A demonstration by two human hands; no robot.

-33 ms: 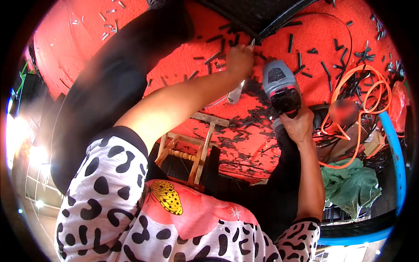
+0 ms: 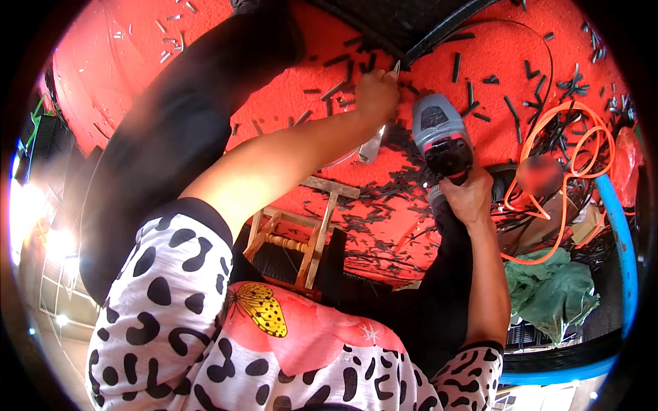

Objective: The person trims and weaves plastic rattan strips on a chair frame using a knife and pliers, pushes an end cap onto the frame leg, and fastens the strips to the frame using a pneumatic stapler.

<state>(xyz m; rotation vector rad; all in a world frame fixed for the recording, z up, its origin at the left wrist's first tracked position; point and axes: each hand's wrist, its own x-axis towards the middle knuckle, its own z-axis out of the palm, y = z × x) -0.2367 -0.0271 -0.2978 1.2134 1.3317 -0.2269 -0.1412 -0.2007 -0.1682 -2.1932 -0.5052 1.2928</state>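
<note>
My left hand [image 2: 378,94] is closed around a slim metal tool with a pointed tip [image 2: 396,69] and a flat pale-grey end [image 2: 371,146]. Its middle is hidden in my fist, so its exact kind is unclear. The tip is close to the corner of a black panel [image 2: 373,27] with a dark edging strip [image 2: 445,31]. To the right, my right hand [image 2: 471,195] grips a gun-shaped power tool [image 2: 439,123] with a grey body, black end and reddish trim. The tool is apart from the panel, over the red carpet [image 2: 493,61].
Short black offcut strips [image 2: 457,67] litter the carpet. A small wooden stool [image 2: 312,240] stands between my legs. At right lie a coiled orange hose [image 2: 565,178], a green plastic bag [image 2: 552,284] and a blue curved rim [image 2: 620,240]. A thin dark strand [image 2: 548,61] arcs at upper right.
</note>
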